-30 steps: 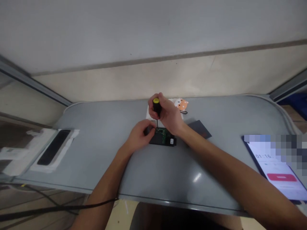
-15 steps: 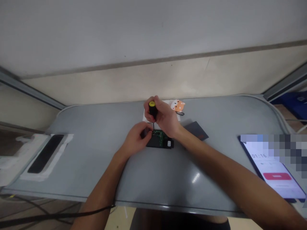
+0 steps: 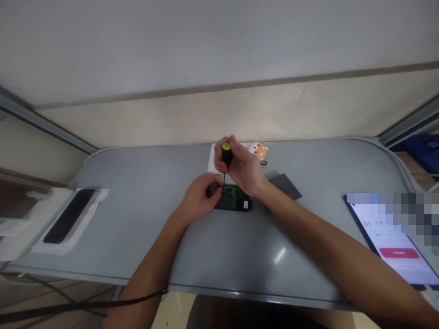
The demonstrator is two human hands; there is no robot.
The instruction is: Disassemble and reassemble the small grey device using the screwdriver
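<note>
A small black device (image 3: 234, 200) with an exposed green circuit board lies in the middle of the grey table (image 3: 137, 192). My right hand (image 3: 244, 170) is closed round a black screwdriver with a yellow cap (image 3: 226, 154), held upright with its tip down on the board's left part. My left hand (image 3: 199, 197) grips the device's left end, fingers curled on it.
A white sheet (image 3: 213, 161) and an orange cartoon-animal charm (image 3: 259, 150) lie behind the hands. A dark card (image 3: 286, 186) sits right of the device. A phone with a timer screen (image 3: 394, 242) lies far right. A black phone in white packaging (image 3: 68, 216) lies far left. A black cable (image 3: 68, 305) hangs below the table edge.
The hands stay on the device and screwdriver. The view shifted slightly; the screwdriver sits a little more to the right in the picture than half a second ago.
</note>
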